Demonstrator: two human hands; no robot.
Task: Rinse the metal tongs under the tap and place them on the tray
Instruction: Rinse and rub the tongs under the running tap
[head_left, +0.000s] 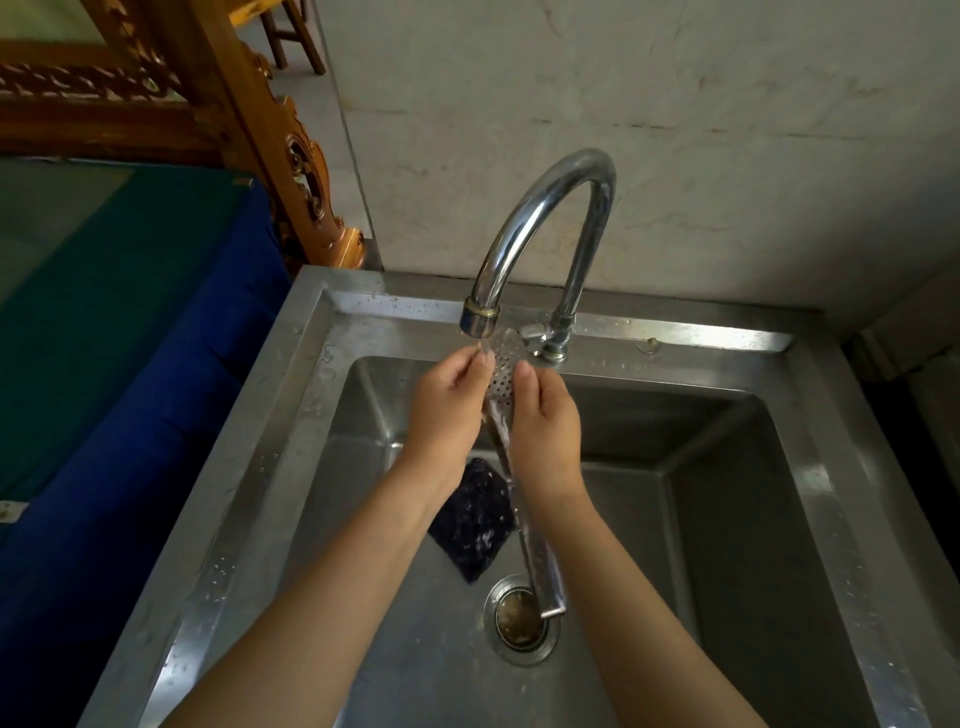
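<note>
- Slanting over the basin: long shiny metal tongs with a perforated head (503, 375), head just under the spout, handle end low above the round steel drain (519, 621).
- Curled round the neck: right hand (545, 421). Pinching the head's edge from the other side: left hand (447, 410).
- Above: curved chrome tap (540, 208), with only a thin, faint stream.
- Below: dark speckled scrubbing pad (472, 519) on the floor of the stainless steel sink (311, 364).
- Step in hand, by the look of it: rinsing the head.
- Next likely calls for wetting the handle too, shaking off drips, then locating the tray, which is out of view.
</note>
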